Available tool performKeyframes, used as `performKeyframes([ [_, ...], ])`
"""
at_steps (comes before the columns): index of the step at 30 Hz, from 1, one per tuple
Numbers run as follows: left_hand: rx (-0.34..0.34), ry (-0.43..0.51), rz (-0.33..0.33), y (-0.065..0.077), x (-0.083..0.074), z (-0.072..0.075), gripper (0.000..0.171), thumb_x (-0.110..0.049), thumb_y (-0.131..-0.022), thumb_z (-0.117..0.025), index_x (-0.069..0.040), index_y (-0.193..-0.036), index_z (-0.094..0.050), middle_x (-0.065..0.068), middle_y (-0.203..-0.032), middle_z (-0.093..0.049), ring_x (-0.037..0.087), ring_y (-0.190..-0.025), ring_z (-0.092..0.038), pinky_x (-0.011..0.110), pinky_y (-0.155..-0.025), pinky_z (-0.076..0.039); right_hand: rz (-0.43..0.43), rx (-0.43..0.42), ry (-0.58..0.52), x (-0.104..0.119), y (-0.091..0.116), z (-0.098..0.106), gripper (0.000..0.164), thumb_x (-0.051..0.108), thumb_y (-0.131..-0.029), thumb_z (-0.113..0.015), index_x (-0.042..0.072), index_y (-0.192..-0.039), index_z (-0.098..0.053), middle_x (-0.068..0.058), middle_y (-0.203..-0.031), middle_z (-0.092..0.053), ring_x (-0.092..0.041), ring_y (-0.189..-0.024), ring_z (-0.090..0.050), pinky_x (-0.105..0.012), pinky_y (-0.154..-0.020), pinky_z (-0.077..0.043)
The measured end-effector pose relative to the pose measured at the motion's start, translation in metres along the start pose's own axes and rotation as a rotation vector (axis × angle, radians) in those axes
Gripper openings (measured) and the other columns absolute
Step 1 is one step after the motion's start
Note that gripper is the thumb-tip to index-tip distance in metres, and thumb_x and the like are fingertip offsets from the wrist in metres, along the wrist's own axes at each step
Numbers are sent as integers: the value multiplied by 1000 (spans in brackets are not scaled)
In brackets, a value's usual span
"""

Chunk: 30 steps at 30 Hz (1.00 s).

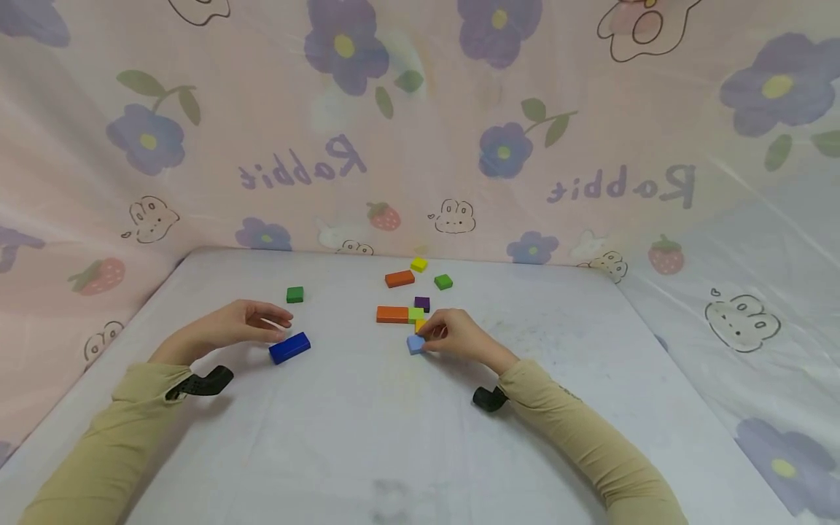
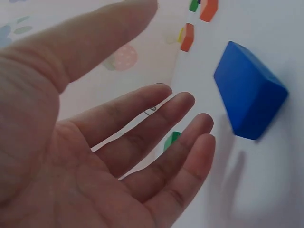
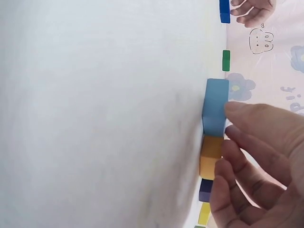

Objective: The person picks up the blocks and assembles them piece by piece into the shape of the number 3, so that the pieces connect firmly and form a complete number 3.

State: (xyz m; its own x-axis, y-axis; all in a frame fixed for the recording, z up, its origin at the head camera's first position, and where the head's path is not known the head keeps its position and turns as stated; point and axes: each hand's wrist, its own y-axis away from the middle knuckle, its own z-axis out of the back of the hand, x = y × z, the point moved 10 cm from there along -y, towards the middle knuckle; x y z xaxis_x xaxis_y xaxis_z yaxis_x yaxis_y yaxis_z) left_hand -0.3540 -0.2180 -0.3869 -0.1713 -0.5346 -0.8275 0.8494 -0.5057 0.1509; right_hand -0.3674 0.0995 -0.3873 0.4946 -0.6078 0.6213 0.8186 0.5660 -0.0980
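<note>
My right hand [image 1: 457,335] has its thumb and index finger at the right side of a light blue block [image 1: 414,345], pinching it near its edge. In the right wrist view that light blue block [image 3: 215,102] stands end to end with an orange-yellow block [image 3: 210,159]. Beyond these, a light green block [image 1: 416,314] adjoins a long orange-red block [image 1: 391,314], with a purple block [image 1: 422,302] just behind. My left hand [image 1: 239,323] hovers beside a long dark blue block [image 1: 290,348], its fingers extended and nothing in them; the left wrist view shows the palm apart from this dark blue block [image 2: 251,92].
Farther back lie another orange-red block [image 1: 399,278], a yellow block [image 1: 418,265] and a green block [image 1: 443,281]. A darker green block [image 1: 295,294] sits beyond the left hand. The white tabletop [image 1: 328,437] meets a patterned curtain [image 1: 420,146] at the back and sides.
</note>
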Motion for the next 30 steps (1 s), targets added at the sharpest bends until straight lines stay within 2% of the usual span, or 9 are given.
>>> performKeyframes([
  [6, 11, -10, -27, 3, 2, -8, 59, -24, -84, -74, 3, -132, -52, 18, -126, -58, 33, -115, -56, 51, -96, -42, -4, 4, 7, 0, -1, 0, 20, 11, -80, -78, 8, -99, -74, 0, -90, -65, -15, -79, -55, -25, -69, -50],
  [10, 1, -10, -43, 3, 5, -12, 59, -22, -82, -77, 3, -130, -53, 18, -124, -58, 33, -113, -56, 43, -92, -47, -11, 8, 7, -1, -1, -1, 21, 11, -80, -78, 7, -100, -74, 0, -90, -65, -14, -79, -55, -25, -69, -50],
  [16, -17, -11, -51, 4, 9, -15, 63, -20, -77, -81, 4, -128, -54, 17, -122, -59, 30, -109, -56, 29, -89, -47, -2, 9, 13, 0, -2, -1, 21, 11, -80, -78, 7, -100, -74, 0, -90, -65, -14, -78, -55, -25, -69, -49],
  [22, -23, -29, -66, 4, 8, -16, 63, -17, -75, -82, 4, -127, -54, 16, -117, -59, 28, -104, -55, 28, -85, -49, -7, 6, 15, -1, -2, 0, 20, 11, -79, -78, 8, -99, -74, 1, -89, -65, -15, -78, -55, -25, -69, -50],
  [30, -48, -49, -53, 2, 11, -17, 58, -12, -74, -83, 4, -123, -57, 12, -106, -60, 26, -94, -53, 24, -76, -49, -17, 13, 14, -2, -2, -1, 20, 11, -80, -78, 8, -100, -74, 2, -89, -64, -15, -78, -55, -25, -69, -50],
])
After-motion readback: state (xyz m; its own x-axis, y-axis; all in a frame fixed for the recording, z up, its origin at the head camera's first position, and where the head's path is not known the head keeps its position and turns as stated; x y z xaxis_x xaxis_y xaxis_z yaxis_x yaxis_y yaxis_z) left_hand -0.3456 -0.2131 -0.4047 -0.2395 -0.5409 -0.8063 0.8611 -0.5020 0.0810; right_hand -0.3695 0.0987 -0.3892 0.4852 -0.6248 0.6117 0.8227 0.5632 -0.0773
